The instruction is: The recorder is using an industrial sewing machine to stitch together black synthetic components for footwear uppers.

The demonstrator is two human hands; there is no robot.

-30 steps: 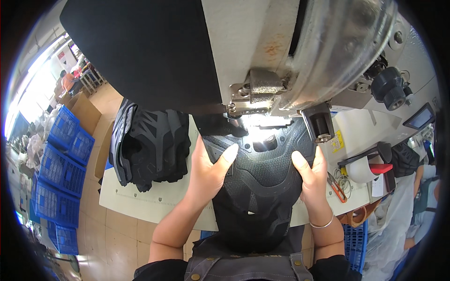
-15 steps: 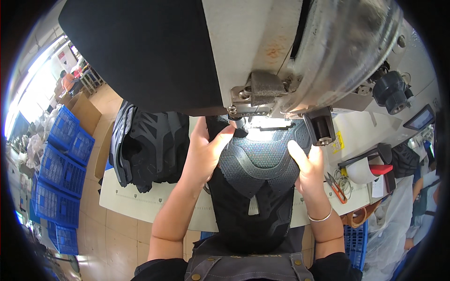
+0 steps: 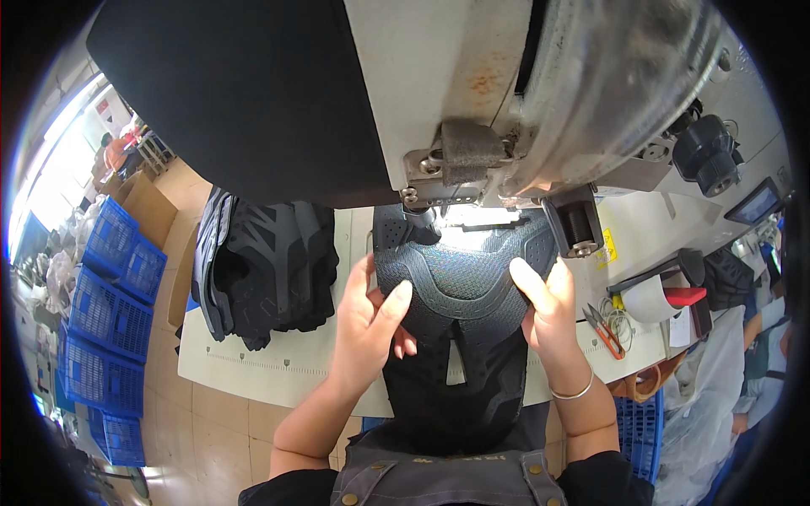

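A black shoe upper, mesh-textured with smooth overlays and small perforations, lies spread under the lit head of a sewing machine. Its lower part hangs toward my apron, with a narrow slit at the middle. My left hand grips its left edge, thumb on top and fingers curled beneath. Opposite, my right hand pinches the right edge, thumb on the surface. The machine head hides the upper's far end. To the left rests a pile of similar dark uppers.
Orange-handled scissors and coiled thread lie right of my right hand, near a red-and-black box. A small screen stands farther right. Blue crates are stacked along the left floor. People sit or stand in the far left and right.
My left hand has slid back toward me from beside the needle area to the upper's left edge. The upper has shifted slightly; my right hand keeps its hold.
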